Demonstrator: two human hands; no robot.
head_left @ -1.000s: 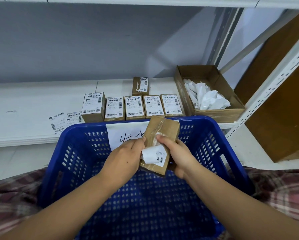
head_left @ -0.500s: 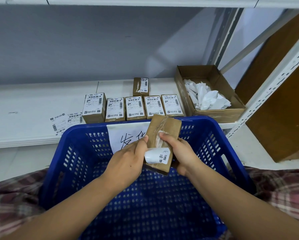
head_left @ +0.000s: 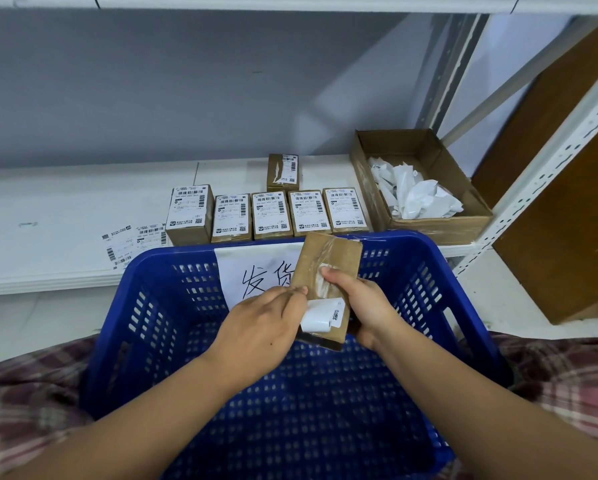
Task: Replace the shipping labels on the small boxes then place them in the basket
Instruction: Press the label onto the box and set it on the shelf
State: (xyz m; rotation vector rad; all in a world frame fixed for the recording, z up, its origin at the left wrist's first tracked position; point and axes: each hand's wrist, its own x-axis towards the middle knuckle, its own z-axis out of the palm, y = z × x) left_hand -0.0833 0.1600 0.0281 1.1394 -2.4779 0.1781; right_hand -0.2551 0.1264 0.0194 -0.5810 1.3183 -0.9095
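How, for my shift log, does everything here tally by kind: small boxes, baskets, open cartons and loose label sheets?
Small boxes: 7 (6 on the shelf, 1 held box, its old label half peeled)
Blue basket: 1
Open carton of crumpled paper: 1
Loose label sheets: 2
Total: 11

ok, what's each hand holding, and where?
Right hand grips the small box by its lower right side; left hand pinches its half-peeled label at the left edge.
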